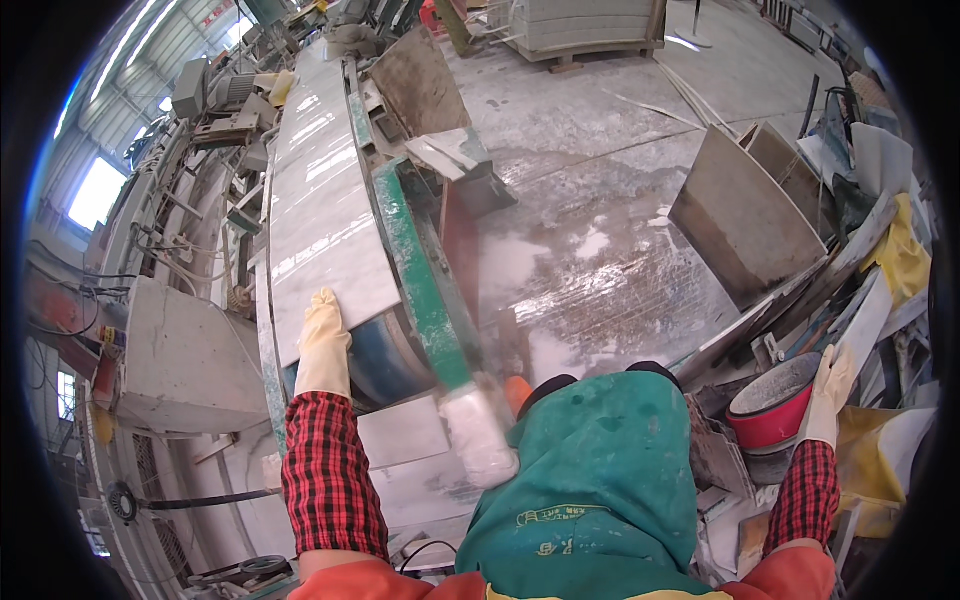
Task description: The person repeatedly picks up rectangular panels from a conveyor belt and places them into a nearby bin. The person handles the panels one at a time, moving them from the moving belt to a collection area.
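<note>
My left hand (pixel 325 340), in a cream rubber glove, lies on the near end of a shiny white stone slab (pixel 330 240). Its fingers are stretched forward over the slab. The slab rests on a long conveyor-like machine with a green side rail (pixel 425 280) and a blue roller (pixel 388 358) under its near end. Out to the right, my right hand (pixel 827 390), gloved the same way, is beside a red bucket (pixel 775 403) and next to a pale upright strip (pixel 870 310). Its fingers point upward, extended; whether they touch the strip I cannot tell.
Brown-grey panels (pixel 745 215) lean at the right among offcuts and yellow sheeting (pixel 905 250). A wrapped white end (pixel 478 435) caps the rail near my green apron (pixel 600 460). A grey block (pixel 185 360) stands left of the machine. The floor (pixel 600 270) is wet.
</note>
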The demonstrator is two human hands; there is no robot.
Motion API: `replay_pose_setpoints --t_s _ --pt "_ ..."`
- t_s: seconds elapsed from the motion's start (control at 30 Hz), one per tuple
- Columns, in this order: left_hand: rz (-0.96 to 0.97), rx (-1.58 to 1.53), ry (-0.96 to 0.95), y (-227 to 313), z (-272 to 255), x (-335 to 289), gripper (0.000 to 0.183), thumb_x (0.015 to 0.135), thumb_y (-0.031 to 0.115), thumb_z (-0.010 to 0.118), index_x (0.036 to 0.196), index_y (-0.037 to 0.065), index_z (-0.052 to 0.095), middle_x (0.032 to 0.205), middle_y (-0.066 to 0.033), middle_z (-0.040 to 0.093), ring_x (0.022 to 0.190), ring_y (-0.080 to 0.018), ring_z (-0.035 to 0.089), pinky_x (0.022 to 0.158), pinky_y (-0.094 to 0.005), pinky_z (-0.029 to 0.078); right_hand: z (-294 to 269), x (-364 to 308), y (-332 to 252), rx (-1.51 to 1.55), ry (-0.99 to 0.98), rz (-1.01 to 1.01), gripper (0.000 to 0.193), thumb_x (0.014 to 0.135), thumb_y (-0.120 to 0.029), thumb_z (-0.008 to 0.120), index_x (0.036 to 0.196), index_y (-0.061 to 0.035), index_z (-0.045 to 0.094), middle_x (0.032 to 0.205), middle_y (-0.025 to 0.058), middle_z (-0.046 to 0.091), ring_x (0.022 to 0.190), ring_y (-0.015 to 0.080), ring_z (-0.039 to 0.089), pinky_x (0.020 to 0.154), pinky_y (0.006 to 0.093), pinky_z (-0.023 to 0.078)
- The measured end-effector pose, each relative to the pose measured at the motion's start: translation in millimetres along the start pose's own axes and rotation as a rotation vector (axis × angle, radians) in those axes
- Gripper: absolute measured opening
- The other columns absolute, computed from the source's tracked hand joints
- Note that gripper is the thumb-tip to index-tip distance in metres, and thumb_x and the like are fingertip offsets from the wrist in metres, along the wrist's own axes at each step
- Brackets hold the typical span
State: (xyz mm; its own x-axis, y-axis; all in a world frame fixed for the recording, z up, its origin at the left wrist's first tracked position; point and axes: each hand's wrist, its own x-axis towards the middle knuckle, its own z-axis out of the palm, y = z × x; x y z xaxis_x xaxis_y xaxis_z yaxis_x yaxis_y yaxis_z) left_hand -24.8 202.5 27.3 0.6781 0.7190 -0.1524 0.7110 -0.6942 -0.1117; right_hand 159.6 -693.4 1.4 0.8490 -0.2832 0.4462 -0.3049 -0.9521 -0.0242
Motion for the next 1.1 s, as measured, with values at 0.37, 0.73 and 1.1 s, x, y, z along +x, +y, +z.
replay_pose_setpoints --t_s 0.37,0.73,1.1 --pt "0.082 0.062 0.046 -4.1 0.8 -2.5 0.065 0.09 0.009 0.052 0.151 0.005 0.031 0.152 -0.0217 0.039 0.136 -0.0347 0.043 0.115 -0.0362 0.035 -13.9 -13.2 -16.1 -0.022 0.002 -0.001 0.054 0.099 -0.04 0.049 0.133 0.0017 0.055 0.136 0.0235 0.056 0.127 0.0382 0.05 0.109 0.0439 0.038" --pt "0.096 -0.891 0.429 9.2 27.9 -60.1 0.045 0.087 0.001 0.053 0.131 0.004 0.059 0.127 -0.0157 0.063 0.119 -0.0278 0.058 0.105 -0.0357 0.043 -10.9 -18.6 -23.1 0.031 0.041 0.04 0.05 0.097 -0.043 0.054 0.121 0.0003 0.063 0.124 0.0216 0.064 0.116 0.0372 0.059 0.101 0.0432 0.044" --pt "0.682 -0.602 0.426 135.4 26.2 -107.3 0.035 0.08 0.011 0.065 0.112 0.005 0.053 0.111 -0.0179 0.058 0.105 -0.0424 0.051 0.094 -0.0495 0.042 18.5 11.9 26.4 0.251 -0.286 0.48 0.09 0.073 -0.054 0.075 0.146 -0.0127 0.043 0.145 0.0269 0.043 0.129 0.042 0.048 0.107 0.0472 0.041"
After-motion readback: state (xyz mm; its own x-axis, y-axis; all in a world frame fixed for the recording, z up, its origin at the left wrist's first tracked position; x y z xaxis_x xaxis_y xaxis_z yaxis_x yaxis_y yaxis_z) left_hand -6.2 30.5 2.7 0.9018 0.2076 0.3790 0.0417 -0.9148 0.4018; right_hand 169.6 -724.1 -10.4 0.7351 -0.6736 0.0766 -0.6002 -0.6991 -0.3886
